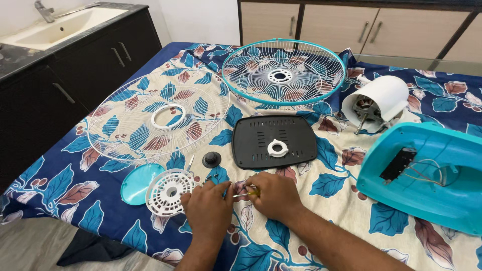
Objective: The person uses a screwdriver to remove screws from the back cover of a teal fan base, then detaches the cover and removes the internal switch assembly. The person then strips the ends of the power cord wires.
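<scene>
Head cam: left hand (pixel 208 206) & right hand (pixel 273 195) pinch small screwdriver (pixel 246 193); white grille disc (pixel 169 191) at 9 o'clock.

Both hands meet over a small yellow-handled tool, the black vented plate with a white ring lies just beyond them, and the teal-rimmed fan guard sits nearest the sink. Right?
Not quite. In the head view the guard nearest the sink is the all-white fan guard; the teal-rimmed fan guard lies farther right. The hands, yellow-handled tool and black vented plate are as stated.
</scene>
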